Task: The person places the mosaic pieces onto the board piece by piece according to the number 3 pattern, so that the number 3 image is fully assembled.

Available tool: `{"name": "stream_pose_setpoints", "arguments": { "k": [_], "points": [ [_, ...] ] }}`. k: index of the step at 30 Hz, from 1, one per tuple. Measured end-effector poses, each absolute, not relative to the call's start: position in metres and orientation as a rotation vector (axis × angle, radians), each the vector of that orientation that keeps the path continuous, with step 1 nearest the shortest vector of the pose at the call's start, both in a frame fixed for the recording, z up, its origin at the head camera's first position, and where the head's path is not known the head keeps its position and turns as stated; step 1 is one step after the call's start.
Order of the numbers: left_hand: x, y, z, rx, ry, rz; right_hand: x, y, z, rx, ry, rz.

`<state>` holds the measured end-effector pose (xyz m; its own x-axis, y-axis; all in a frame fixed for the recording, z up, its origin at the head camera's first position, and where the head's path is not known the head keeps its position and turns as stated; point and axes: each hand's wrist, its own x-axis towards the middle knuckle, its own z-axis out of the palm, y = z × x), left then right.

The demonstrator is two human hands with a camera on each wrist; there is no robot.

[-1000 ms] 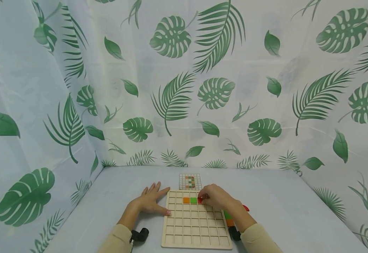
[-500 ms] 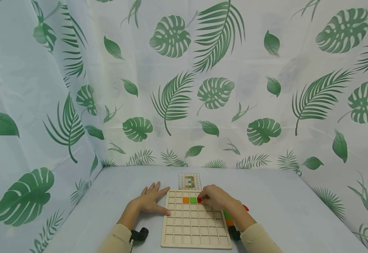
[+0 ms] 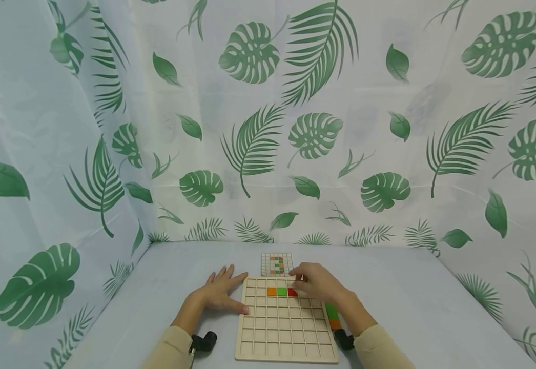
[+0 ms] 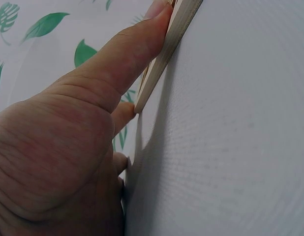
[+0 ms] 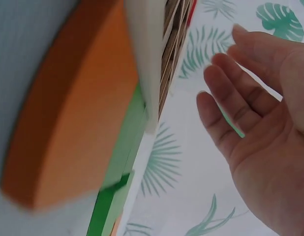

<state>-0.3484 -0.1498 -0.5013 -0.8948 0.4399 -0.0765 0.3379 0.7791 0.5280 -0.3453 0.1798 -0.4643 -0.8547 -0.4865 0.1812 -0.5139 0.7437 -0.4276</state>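
A wooden grid board [image 3: 272,335] lies on the table, with an orange tile [image 3: 271,291], a green tile [image 3: 282,291] and a red piece [image 3: 292,292] side by side in one row near its far edge. My left hand [image 3: 219,293] rests at the board's left side with fingers spread; in the left wrist view its thumb [image 4: 137,51] lies on the board's edge. Over the far right part of the board is my right hand [image 3: 318,283], fingers loosely bent beside the red piece and nothing held. The right wrist view shows those fingers apart from the board's edge [image 5: 146,64].
Behind the board lies a small pattern card [image 3: 265,264] printed with a coloured grid. Along the board's right side sit green pieces [image 3: 331,311] and an orange piece [image 3: 335,324], partly hidden by the right arm. A leaf-print curtain [image 3: 259,220] closes off the back.
My right hand has let go of the red piece and lifted slightly up and to the right; that piece now shows in its cell. The left hand stays in place.
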Motion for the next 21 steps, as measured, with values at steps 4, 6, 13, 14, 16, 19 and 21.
{"name": "stream_pose_setpoints", "arguments": {
  "k": [4, 6, 13, 14, 16, 19, 21],
  "points": [
    [-0.352, -0.151, -0.507, 0.636, 2.796, 0.775, -0.347, 0.188, -0.462, 0.787, -2.838, 0.744],
    [-0.354, -0.151, -0.509, 0.650, 2.802, 0.766, -0.348, 0.193, -0.461, 0.775, -2.825, 0.755],
    [-0.347, -0.150, -0.498, 0.607, 2.769, 0.780, -0.349, 0.205, -0.459, 0.764, -2.822, 0.810],
    [-0.347, -0.149, -0.498, 0.603, 2.769, 0.770, -0.349, 0.206, -0.458, 0.760, -2.825, 0.818],
    [-0.346, -0.149, -0.495, 0.595, 2.768, 0.750, -0.348, 0.208, -0.456, 0.746, -2.835, 0.841],
    [-0.345, -0.147, -0.494, 0.587, 2.786, 0.724, -0.348, 0.213, -0.454, 0.722, -2.851, 0.857],
    [-0.345, -0.146, -0.494, 0.586, 2.796, 0.703, -0.348, 0.216, -0.453, 0.704, -2.861, 0.865]
  ]
}}
